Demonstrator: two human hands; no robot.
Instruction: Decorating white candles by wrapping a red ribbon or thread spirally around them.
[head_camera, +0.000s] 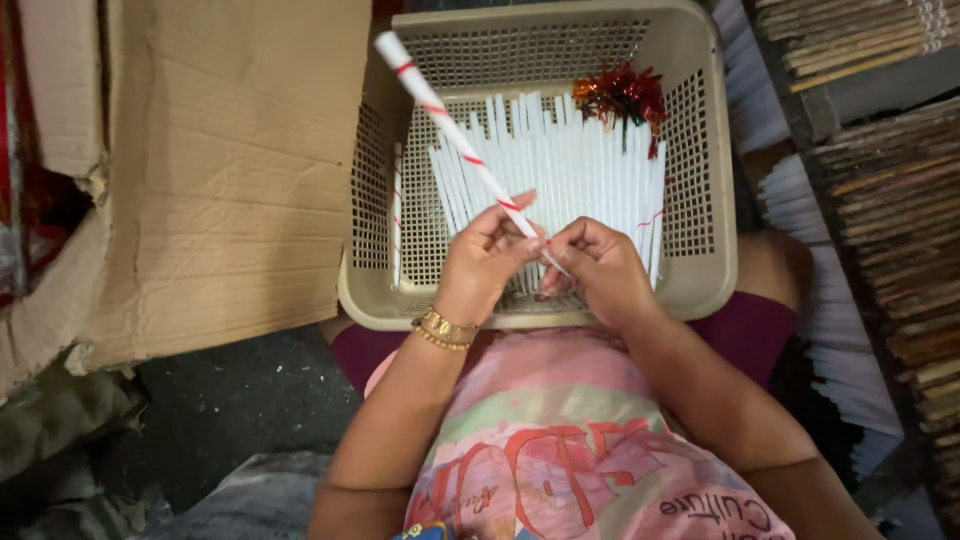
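Observation:
My left hand (484, 262) and my right hand (597, 268) meet over the near side of a beige plastic basket (700, 262) resting on my lap. Both pinch the lower end of a white paper tube (448, 128) wound with a thin red spiral stripe; it slants up and to the left past the basket's far rim. Gold bangles circle my left wrist. Inside the basket lie several plain white tubes (580, 170) side by side, with a tuft of red and gold tinsel (622, 95) at the far right.
A flattened cardboard sheet (230, 170) lies to the left on the dark floor. Stacks of white tubes (830, 330) and bundles of brown sticks (890, 200) fill the right side.

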